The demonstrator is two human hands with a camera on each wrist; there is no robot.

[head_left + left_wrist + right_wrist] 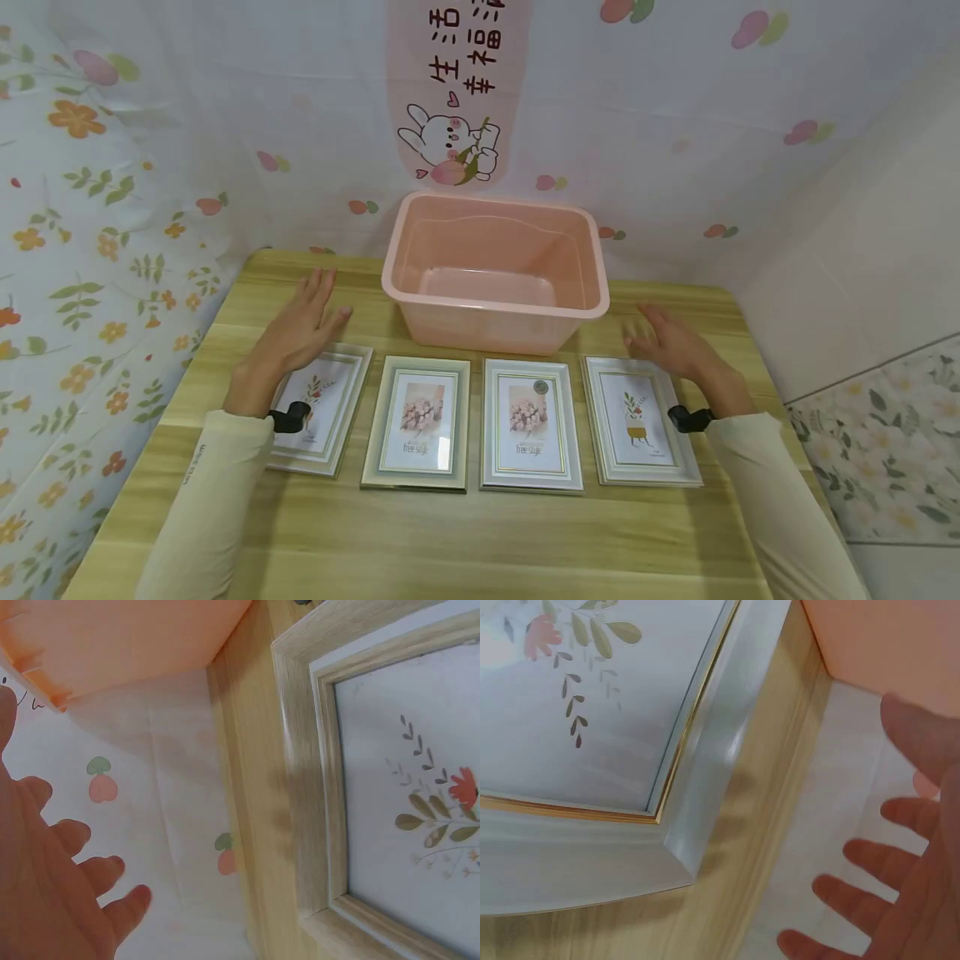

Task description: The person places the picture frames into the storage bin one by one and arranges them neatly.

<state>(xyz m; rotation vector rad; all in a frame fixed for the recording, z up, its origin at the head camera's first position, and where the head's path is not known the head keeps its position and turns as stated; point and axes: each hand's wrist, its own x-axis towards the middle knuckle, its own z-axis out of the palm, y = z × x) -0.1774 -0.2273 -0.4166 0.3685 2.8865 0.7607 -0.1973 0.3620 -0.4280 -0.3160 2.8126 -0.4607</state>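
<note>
In the head view my left hand (pixel 298 327) hovers above the far end of the leftmost picture frame (pixel 330 417), fingers extended and holding nothing. Over the rightmost picture frame (pixel 637 417) my right hand (pixel 678 343) is held the same way, its fingers slightly blurred. Between them lie a greenish-gold picture frame (pixel 416 423) and a white picture frame (pixel 531 425), both with a flower print. The outer two show a plant drawing. Behind the row stands a pink plastic bin (pixel 495 321) with nothing inside. Spread fingers of both hands show in the wrist views.
All of this rests on a wooden table (pixel 420 542). A white printed cloth (pixel 300 125) hangs right behind the bin, and a floral cloth (pixel 97 292) borders the left side. On the right is a pale wall (pixel 862 208) with a floral panel (pixel 892 442).
</note>
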